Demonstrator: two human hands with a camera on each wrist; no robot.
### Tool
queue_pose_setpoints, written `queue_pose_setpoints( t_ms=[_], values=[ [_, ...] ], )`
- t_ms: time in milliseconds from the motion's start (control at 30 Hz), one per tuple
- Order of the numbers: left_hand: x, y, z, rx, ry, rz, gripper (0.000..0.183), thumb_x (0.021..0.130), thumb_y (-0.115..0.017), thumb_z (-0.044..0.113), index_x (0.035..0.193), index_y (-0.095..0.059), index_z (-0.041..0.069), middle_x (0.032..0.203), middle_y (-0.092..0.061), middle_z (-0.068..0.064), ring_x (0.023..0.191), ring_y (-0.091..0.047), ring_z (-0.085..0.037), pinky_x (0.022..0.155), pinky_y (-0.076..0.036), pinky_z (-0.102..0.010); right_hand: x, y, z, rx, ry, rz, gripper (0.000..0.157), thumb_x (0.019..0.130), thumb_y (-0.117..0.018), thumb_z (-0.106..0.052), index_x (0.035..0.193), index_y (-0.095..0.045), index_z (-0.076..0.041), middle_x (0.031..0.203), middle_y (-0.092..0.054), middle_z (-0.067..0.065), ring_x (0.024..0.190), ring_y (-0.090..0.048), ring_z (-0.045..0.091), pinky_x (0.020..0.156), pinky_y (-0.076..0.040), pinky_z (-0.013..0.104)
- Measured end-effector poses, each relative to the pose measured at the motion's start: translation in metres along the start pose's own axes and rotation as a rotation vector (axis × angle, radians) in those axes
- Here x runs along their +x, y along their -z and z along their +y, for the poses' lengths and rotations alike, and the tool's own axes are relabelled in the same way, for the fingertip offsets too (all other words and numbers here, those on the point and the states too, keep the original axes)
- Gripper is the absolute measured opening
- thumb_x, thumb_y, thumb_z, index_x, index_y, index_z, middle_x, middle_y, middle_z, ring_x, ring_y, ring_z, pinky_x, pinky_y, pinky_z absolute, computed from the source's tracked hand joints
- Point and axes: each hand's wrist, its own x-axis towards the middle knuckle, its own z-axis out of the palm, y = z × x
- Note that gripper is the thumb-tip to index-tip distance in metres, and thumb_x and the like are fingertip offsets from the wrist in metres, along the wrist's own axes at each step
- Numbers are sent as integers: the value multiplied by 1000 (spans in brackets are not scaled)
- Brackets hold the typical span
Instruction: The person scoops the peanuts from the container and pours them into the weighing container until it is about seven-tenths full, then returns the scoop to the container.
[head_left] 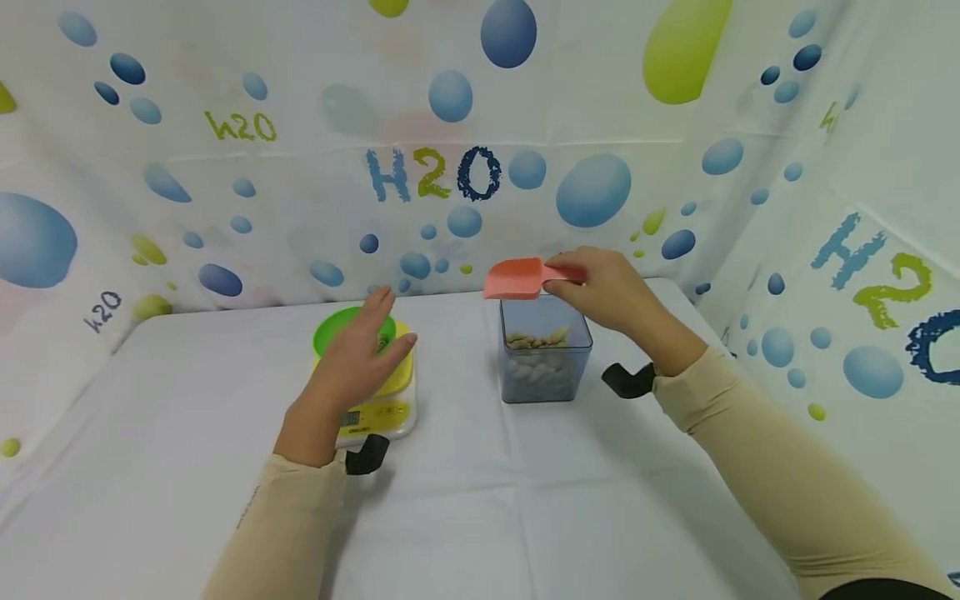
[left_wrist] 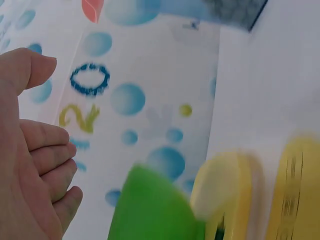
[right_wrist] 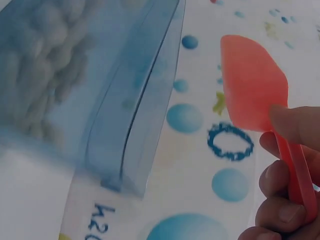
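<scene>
My right hand (head_left: 603,287) grips the handle of a coral scoop (head_left: 516,278), held above the back rim of a clear bluish container (head_left: 546,375). Pale, shelled-nut-like pieces (head_left: 537,340) partly fill that container. In the right wrist view the thumb presses along the scoop (right_wrist: 255,85) where blade meets handle. My left hand (head_left: 352,358), its fingers extended, hovers over a green bowl (head_left: 333,327) on a yellow and white kitchen scale (head_left: 382,414). It holds nothing and hides much of the bowl; the left wrist view shows the bowl (left_wrist: 150,210) below the fingers.
A white cloth covers the table (head_left: 457,517). Behind and at the sides hangs a white curtain (head_left: 315,242) with blue and green drops. Black straps (head_left: 628,381) stick out at both wrists. The scale stands left of the container, with a stretch of tabletop between them.
</scene>
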Motion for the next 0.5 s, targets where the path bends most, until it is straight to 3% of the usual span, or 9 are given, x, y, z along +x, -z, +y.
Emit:
queue_pose_setpoints(
  t_ms=[233, 500],
  values=[
    [19, -24, 36, -28, -86, -37, 78, 99, -46, 54, 160, -13, 18, 167, -8, 1, 153, -13, -24, 120, -20, -55, -21, 22, 27, -59, -37, -26, 40, 95, -64, -28, 131, -65, -10, 120, -65, 15, 98, -57, 30, 78, -52, 45],
    [34, -50, 65, -54, -126, -90, 77, 98, -47, 54, 159, -15, 21, 167, -8, 3, 153, -15, -20, 120, -24, -49, -27, 24, 44, -103, -5, -1, 33, 91, -69, -25, 122, -71, -11, 105, -70, 8, 89, -57, 23, 72, -51, 39]
  ],
)
